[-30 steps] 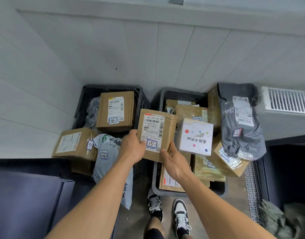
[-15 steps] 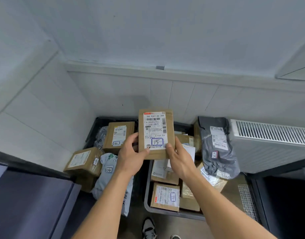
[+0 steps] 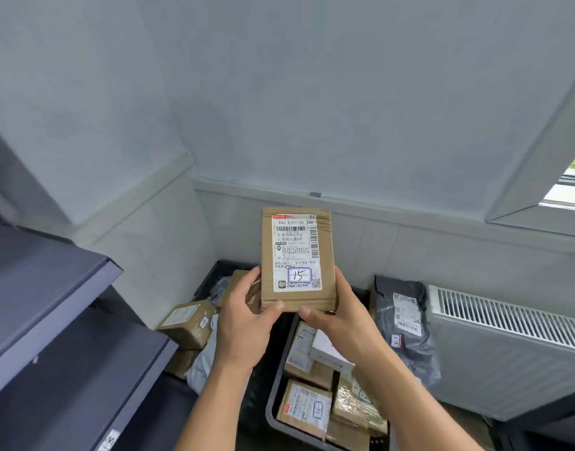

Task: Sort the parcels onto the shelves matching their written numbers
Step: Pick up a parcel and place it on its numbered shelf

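I hold a flat brown cardboard parcel (image 3: 296, 255) upright in front of me, its white label facing me with "15" written in a blue box. My left hand (image 3: 247, 317) grips its lower left edge with the thumb on the front. On the lower right corner my right hand (image 3: 336, 315) grips it the same way. Dark grey shelves (image 3: 48, 288) stand at the left, two levels visible. Below the hands, more parcels lie in a grey bin (image 3: 273, 408) and a black bin (image 3: 214, 271).
A grey plastic mailer (image 3: 406, 327) leans against a white radiator (image 3: 507, 346) at the right. Brown boxes (image 3: 185, 320) and a pale mailer are piled by the black bin near the shelves. A window frame shows at the upper right.
The parcel marked 15 has come up out of the bins to chest height in both hands. My view has risen from the floor toward the wall, and the shelves have come into sight at the left.
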### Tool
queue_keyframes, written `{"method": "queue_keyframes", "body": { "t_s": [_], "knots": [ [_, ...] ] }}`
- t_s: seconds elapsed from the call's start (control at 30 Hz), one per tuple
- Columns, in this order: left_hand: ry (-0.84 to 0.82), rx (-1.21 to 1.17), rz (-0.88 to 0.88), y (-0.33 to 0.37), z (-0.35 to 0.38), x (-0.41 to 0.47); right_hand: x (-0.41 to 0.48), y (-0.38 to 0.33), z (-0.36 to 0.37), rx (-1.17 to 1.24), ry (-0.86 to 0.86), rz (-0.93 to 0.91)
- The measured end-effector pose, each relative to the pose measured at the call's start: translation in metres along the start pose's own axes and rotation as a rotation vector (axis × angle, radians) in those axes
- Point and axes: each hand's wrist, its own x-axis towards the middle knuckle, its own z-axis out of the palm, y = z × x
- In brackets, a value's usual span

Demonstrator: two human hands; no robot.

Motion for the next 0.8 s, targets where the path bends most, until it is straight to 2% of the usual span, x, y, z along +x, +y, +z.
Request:
{"method": "queue_keyframes", "body": {
  "t_s": [0.13,0.47,0.8],
  "knots": [
    [0.065,-0.010,0.054,0.012,-0.009,-0.023,-0.020,-0.017,0.002,0.010,0.010,-0.081],
    [0.076,-0.086,0.147,0.030,-0.044,-0.057,-0.064,-0.060,0.021,-0.009,0.053,-0.152],
    [0.082,-0.122,0.113,0.025,-0.063,-0.104,-0.107,-0.067,0.038,-0.015,0.031,-0.161]
  ]
}}
